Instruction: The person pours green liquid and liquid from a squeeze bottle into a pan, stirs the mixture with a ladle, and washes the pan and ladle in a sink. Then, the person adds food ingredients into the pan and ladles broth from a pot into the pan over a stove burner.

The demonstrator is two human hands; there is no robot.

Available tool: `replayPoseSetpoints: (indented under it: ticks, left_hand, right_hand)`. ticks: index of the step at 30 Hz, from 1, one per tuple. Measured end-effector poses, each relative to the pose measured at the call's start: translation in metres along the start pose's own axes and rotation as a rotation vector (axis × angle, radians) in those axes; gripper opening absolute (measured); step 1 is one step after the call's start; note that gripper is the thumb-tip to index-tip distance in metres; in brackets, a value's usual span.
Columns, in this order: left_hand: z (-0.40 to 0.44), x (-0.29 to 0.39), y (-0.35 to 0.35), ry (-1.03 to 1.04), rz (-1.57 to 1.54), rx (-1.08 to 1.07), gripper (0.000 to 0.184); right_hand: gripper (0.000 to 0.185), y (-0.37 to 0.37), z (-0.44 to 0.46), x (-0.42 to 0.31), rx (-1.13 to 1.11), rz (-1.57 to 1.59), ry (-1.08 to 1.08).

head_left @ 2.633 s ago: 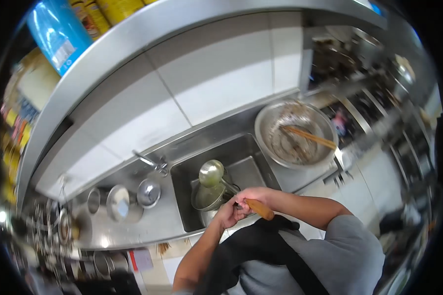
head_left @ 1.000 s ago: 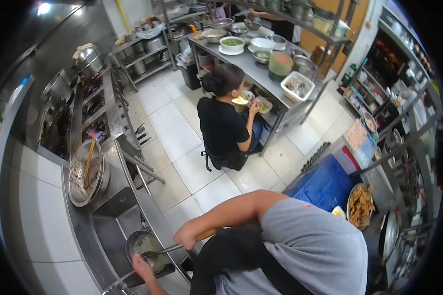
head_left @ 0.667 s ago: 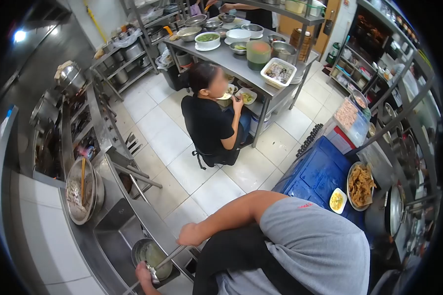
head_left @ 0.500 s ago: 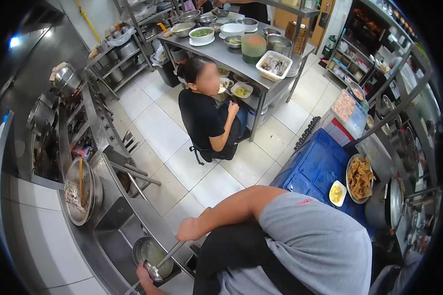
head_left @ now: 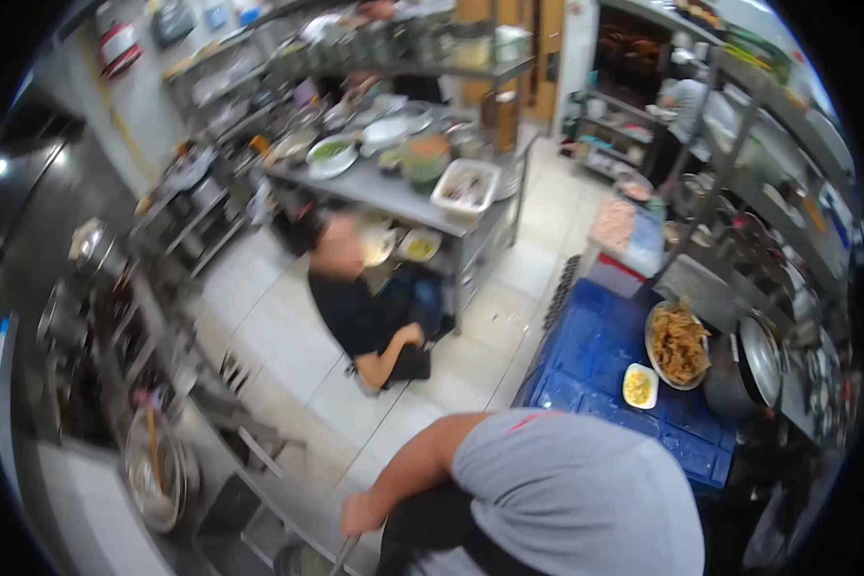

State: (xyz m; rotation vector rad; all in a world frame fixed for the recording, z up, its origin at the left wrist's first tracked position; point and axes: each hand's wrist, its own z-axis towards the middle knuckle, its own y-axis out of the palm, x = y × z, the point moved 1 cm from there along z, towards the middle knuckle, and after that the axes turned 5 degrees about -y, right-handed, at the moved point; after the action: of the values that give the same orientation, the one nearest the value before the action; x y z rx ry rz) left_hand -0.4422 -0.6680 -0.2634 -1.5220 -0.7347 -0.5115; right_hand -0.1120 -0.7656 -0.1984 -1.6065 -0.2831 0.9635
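Observation:
My right hand [head_left: 360, 516] is closed around the handle of a metal ladle [head_left: 345, 554] at the bottom of the view. Below and left of that hand, a pot [head_left: 300, 560] is partly visible in the steel sink [head_left: 230, 506], cut off by the lower edge. The ladle's bowl is out of view, and so is my left hand. Beyond the sink's far end, a large metal bowl [head_left: 178, 477] holds a pair of wooden chopsticks.
A person in black [head_left: 346, 307] crouches beside a steel table [head_left: 374, 187] bearing bowls and a white basket. Fried food [head_left: 679, 346] and a small yellow dish [head_left: 640, 386] are on a blue container [head_left: 586, 336]. Stoves line the left; another person [head_left: 684, 106] stands far back.
The view has swung, so the crouching person sits lower and further left in it. My left hand and the ladle's bowl have left the frame. My right hand still grips the ladle.

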Motion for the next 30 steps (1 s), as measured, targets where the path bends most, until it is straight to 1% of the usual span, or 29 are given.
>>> replayPoseSetpoints:
  ticks: [1,3,5,6,8,10,11,13,15,16,17,19,20,21,23,24,25,27,28,29,30]
  left_hand:
    - [0.004,-0.004,-0.006,-0.052,-0.045,-0.023,0.037]
    - [0.010,-0.006,-0.011,-0.188,-0.165,-0.078,0.037]
    - [0.005,-0.010,-0.014,-0.246,-0.182,-0.088,0.037]
    - [0.002,-0.014,-0.019,-0.223,-0.139,-0.084,0.037]
    - [-0.008,-0.025,-0.023,-0.085,-0.012,-0.028,0.036]
    - [-0.012,-0.036,-0.028,0.165,0.111,0.040,0.036]
    - [-0.012,-0.043,-0.029,0.250,0.145,0.068,0.036]
    - [0.007,-0.058,-0.043,-0.002,-0.025,-0.052,0.034]
    - [0.024,-0.070,-0.053,-0.477,-0.393,-0.271,0.030]
    - [-0.008,-0.012,-0.065,-0.825,-0.622,-0.387,0.030]
    - [-0.004,-0.033,-0.061,-0.829,-0.621,-0.384,0.030]
    - [0.014,-0.061,-0.050,-0.245,-0.149,-0.180,0.033]
    - [-0.008,-0.040,-0.042,0.127,0.115,0.014,0.036]
    - [-0.004,-0.041,-0.047,0.119,0.125,0.012,0.036]
    - [0.001,-0.052,-0.048,-0.324,-0.418,-0.184,0.039]
    - [-0.008,-0.034,-0.048,-0.611,-0.628,-0.121,0.035]
    - [-0.008,-0.039,-0.050,-0.607,-0.622,-0.116,0.035]
    - [-0.004,-0.032,-0.042,0.135,0.000,0.021,0.033]
    - [0.002,-0.039,-0.051,0.064,-0.107,-0.115,0.032]
    - [0.006,-0.049,-0.050,0.050,-0.106,-0.110,0.032]
    - [0.011,-0.055,-0.046,-0.106,-0.230,-0.134,0.032]
  right_hand:
    - [0.013,0.006,0.008,-0.006,-0.005,0.021,-0.065]
    - [0.012,0.006,-0.001,0.005,-0.061,0.023,0.021]
    - [0.012,-0.001,-0.015,0.007,-0.067,0.018,0.023]
    - [0.013,-0.001,-0.015,0.002,-0.042,0.035,0.035]
    - [0.014,0.005,-0.014,0.012,-0.059,0.030,0.063]
    - [0.017,0.010,-0.009,0.013,-0.129,-0.007,0.099]
    - [0.017,0.007,-0.010,0.013,-0.136,0.003,0.094]
    - [0.017,0.004,-0.008,0.006,-0.118,-0.014,0.082]
    - [0.016,0.008,-0.005,-0.001,-0.123,0.028,0.092]
    - [0.015,0.009,-0.007,0.001,-0.116,0.042,0.111]
    - [0.014,0.009,-0.007,0.001,-0.104,0.060,0.130]
    - [0.013,0.000,-0.012,0.004,-0.082,0.042,0.116]
    - [0.013,0.000,-0.008,-0.001,-0.050,0.046,0.103]
    - [0.013,0.000,-0.005,-0.004,-0.050,0.058,0.098]
    - [0.012,-0.002,-0.004,-0.006,-0.090,0.064,0.138]
    - [0.012,-0.006,-0.007,-0.009,-0.088,0.067,0.136]
    - [0.012,-0.009,-0.008,-0.013,-0.064,0.051,0.146]
    - [0.012,-0.010,-0.002,-0.006,-0.032,0.027,0.156]
    - [0.012,0.001,0.002,-0.006,-0.019,0.057,0.141]
    - [0.012,0.010,0.004,-0.005,-0.012,0.078,0.123]
    - [0.012,0.014,0.006,-0.008,-0.016,0.082,0.115]
